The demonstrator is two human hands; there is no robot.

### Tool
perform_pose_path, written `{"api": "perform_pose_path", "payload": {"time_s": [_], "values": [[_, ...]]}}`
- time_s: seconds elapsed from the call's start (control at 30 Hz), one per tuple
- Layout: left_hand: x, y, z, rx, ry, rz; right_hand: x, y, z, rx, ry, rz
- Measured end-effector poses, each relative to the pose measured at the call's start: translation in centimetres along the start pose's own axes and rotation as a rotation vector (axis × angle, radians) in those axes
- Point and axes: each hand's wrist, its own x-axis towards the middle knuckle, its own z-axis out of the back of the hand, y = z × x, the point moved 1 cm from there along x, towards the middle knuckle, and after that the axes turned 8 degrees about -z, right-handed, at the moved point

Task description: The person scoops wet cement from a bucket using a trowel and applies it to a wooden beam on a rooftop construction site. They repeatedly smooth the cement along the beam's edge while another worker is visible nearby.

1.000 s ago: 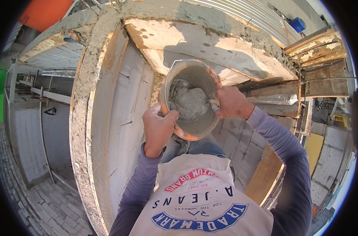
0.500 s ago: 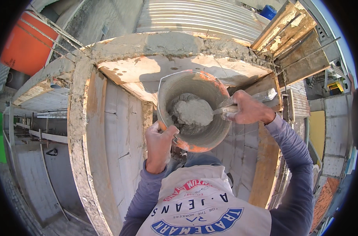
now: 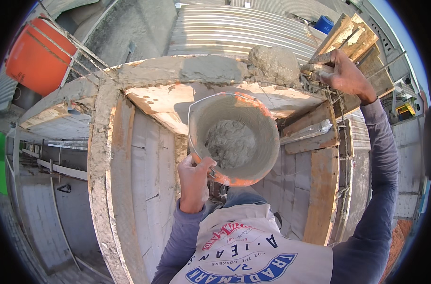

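My left hand (image 3: 194,182) grips the near-left rim of an orange bucket (image 3: 267,106) caked with grey mortar. Inside the bucket, wet mortar (image 3: 230,142) covers the bottom. My right hand (image 3: 341,75) is stretched out to the far right, its fingers closed round the mortar-crusted handle of a trowel (image 3: 316,67). A large lump of mortar (image 3: 274,65) sits at the trowel's front end, over the far concrete beam; it hides the blade. Whether the lump touches the beam I cannot tell.
Before me runs the far concrete beam (image 3: 192,68), and another beam (image 3: 96,156) comes toward me on the left. Wooden boards (image 3: 322,194) and thin rebar (image 3: 388,64) stand at the right. Beyond lie a corrugated roof (image 3: 225,28) and an orange tank (image 3: 40,57).
My right hand has moved from inside the bucket up and away to the far beam, carrying a lump of mortar on the trowel. My left hand still holds the bucket in nearly the same place.
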Motion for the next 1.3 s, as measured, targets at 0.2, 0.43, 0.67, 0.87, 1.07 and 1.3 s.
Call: {"api": "perform_pose_path", "payload": {"time_s": [0.2,0.43,0.67,0.87,1.07,1.3], "values": [[-0.7,2.4,3.2,0.019,-0.119,0.032,1.2,-1.5,-3.0,-0.556,-0.311,0.161],[-1.2,4.7,7.1,0.166,-0.202,0.037,0.6,-1.4,-6.2,-0.701,-0.092,0.039],[-1.4,5.7,8.3,0.168,-0.241,0.005,1.8,-0.7,-7.4,-0.670,-0.094,0.118],[-2.0,5.9,8.8,0.125,-0.293,-0.020,2.9,2.9,-8.7,-0.642,-0.151,0.268],[-2.6,5.9,9.2,0.077,-0.262,-0.002,3.4,3.7,-8.5,-0.575,-0.201,0.236],[-2.8,3.1,7.8,0.186,-0.212,-0.081,-2.4,8.8,-9.5,-0.385,-0.065,0.241]]}}
